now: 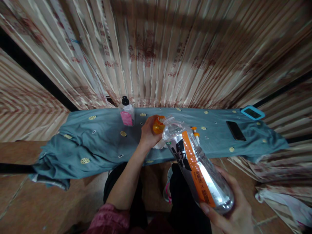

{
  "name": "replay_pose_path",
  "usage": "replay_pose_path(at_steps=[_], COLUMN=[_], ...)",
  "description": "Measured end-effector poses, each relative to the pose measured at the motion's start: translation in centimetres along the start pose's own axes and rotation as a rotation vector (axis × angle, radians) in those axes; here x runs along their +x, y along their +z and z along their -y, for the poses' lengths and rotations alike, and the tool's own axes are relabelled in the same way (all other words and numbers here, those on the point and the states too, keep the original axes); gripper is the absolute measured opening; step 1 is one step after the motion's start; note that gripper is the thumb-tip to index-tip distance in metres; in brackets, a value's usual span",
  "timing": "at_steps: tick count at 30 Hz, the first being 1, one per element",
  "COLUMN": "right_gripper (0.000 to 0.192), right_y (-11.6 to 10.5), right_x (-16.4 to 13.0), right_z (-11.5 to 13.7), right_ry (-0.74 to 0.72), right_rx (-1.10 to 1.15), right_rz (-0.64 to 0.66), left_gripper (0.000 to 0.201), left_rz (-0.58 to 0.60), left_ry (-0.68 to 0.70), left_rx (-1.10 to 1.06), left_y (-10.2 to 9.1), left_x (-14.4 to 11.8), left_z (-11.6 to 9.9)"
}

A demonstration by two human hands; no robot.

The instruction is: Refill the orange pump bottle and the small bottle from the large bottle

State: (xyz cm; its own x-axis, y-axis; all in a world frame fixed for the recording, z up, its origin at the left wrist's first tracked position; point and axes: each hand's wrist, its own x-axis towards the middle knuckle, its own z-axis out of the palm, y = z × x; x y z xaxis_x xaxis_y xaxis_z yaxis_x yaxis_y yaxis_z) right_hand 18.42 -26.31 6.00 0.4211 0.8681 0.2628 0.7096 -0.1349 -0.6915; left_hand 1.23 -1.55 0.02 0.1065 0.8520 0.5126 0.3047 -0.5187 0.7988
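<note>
My right hand point(231, 204) is wrapped round the base of a large clear plastic bottle point(195, 165) with a silver and orange label. The bottle tilts so that its uncapped neck points up and left. Right by its mouth, my left hand point(148, 131) grips a small translucent orange container point(158, 126) over the cloth. Whether the two rims touch, and whether liquid is flowing, I cannot tell. Partly hidden behind the bottle lie orange-and-white pieces point(195, 132) that look like spray or pump heads. Something white and crumpled point(159, 144) lies beneath my left hand.
A blue-green cloth point(104, 146) covers the narrow table. On it stand a pump bottle point(127, 115) with a pink label and black top at left, and a black phone point(236, 130) and a blue-framed device point(253, 112) at right. A pleated curtain point(151, 65) hangs behind.
</note>
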Motion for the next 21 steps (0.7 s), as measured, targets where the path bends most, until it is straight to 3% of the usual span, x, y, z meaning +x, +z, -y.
replay_pose_path(at_steps=[21], right_gripper=[0.069], right_y=[0.01], right_x=[-0.19], right_z=[0.37], right_ry=[0.034], right_rx=[-0.024], right_rz=[-0.004], left_gripper=[0.054], left_rz=[0.018], left_ry=[-0.025], left_rx=[0.059], left_y=[0.20], left_x=[-0.11], left_z=[0.40])
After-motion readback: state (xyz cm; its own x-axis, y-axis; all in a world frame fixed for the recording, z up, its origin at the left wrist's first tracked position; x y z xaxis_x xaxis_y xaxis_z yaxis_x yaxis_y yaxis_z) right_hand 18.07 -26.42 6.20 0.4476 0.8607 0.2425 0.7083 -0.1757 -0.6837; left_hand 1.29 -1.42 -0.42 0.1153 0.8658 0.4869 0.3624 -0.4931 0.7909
